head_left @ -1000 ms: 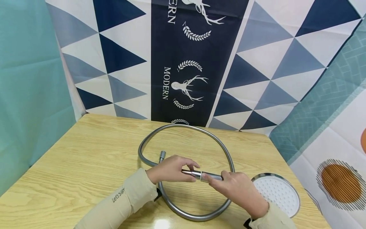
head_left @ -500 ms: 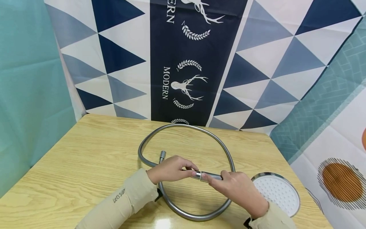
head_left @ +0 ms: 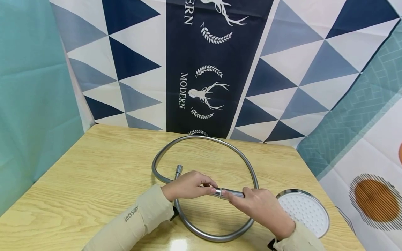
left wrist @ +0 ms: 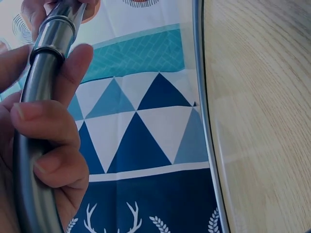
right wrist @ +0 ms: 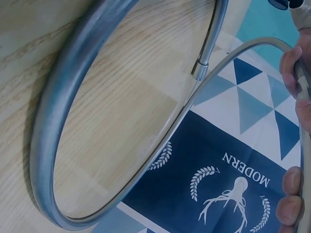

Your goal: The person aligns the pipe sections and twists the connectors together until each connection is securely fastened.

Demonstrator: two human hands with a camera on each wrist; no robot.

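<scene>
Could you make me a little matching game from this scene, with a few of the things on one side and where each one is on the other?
Things:
1. hose
2. shower head
3. left hand
4. right hand

Places or states:
A. lies flat at the right edge of the table
B. curls in a loop on the wood
C. grips the metal handle
D. pinches the hose's end fitting

Pairs: 1-B, 2-A, 3-D, 4-C

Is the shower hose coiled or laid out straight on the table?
Coiled: the shower hose loops in one wide ring on the table, crossing itself near its free end fitting.
</scene>
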